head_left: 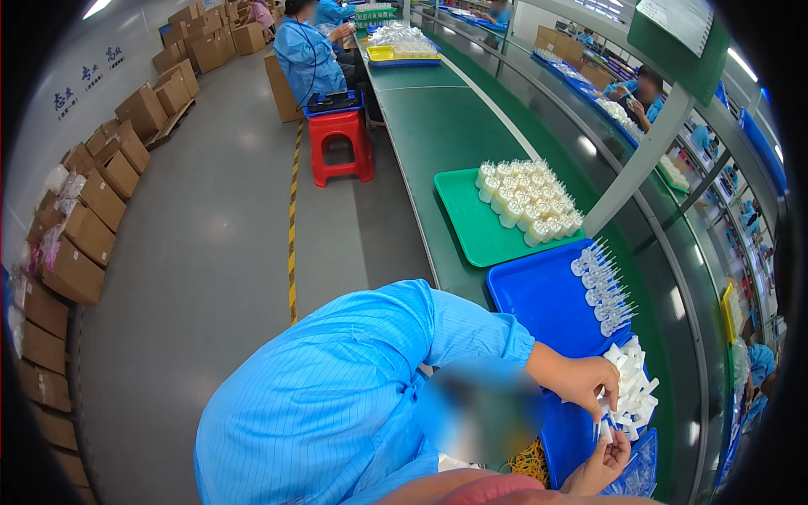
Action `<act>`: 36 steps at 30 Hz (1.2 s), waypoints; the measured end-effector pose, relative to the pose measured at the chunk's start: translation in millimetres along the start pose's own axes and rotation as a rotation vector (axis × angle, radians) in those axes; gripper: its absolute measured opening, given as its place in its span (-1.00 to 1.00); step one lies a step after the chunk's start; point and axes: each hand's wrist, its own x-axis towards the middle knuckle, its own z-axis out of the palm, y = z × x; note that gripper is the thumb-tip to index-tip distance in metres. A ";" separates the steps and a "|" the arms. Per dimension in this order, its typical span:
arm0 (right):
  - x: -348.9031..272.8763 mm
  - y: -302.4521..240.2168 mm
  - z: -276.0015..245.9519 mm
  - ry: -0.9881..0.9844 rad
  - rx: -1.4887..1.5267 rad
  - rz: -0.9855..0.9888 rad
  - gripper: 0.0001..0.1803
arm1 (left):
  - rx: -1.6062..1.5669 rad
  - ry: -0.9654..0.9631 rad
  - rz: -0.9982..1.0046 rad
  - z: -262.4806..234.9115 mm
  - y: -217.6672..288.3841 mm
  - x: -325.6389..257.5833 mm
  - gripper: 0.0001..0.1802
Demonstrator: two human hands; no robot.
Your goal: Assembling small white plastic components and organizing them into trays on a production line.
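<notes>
My left hand (585, 385) reaches in from a blue sleeve and is closed in a pinch, its fingertips at a small white piece (605, 432). Just below, my right hand (601, 465) is closed with thumb and fingers on the same white piece; its exact kind is too small to tell. Right beside both hands lies a heap of small white rectangular pieces (633, 383) on a blue tray (560, 421). Clear plastic pieces (637, 468) sit next to my right hand. A tangle of yellow rubber bands (529, 463) lies to the left of it.
Beyond, a blue tray (530, 290) carries rows of clear parts with thin stems (603, 286). A green tray (468, 229) bears several cream-coloured containers (528, 200). A metal post (640, 164) rises at the right. A red stool (340, 147) and seated co-worker (310, 59) are farther along the bench.
</notes>
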 end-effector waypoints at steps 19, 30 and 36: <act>-17.7 -20.2 2.4 0.061 0.069 0.032 -0.70 | -0.033 -0.001 -0.192 -4.2 0.7 5.6 -0.62; -4.4 -44.9 26.7 -0.036 0.223 0.055 -0.70 | -0.189 -0.042 -0.468 -0.3 -2.4 9.8 -0.64; -17.7 -43.8 36.5 -0.105 0.120 0.017 -0.81 | -0.016 -0.149 -0.299 9.3 11.4 0.5 -0.61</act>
